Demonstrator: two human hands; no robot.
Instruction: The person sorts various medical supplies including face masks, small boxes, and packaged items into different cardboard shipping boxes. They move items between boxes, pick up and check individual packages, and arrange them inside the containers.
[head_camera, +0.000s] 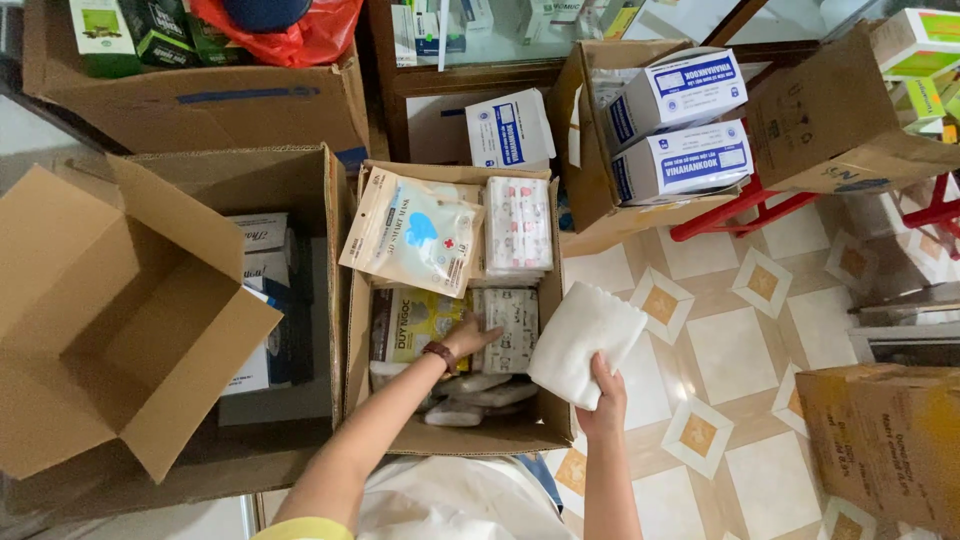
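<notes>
hands at the box of packets

i saw the left hand (468, 336) reach into the cardboard box (385, 440), fingers spread on a patterned packet (512, 328). the right hand (604, 398) was clamped on a white pack (585, 340) just beside the box, above the tiled floor (740, 350).

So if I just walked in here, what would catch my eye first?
Probably the white soft packet held up in the right hand beside the open cardboard box of wrapped packs at centre. The left hand reaches into that box, touching a patterned pack. Around them lie more cartons on a tiled floor, including a red bag at the top.
</notes>
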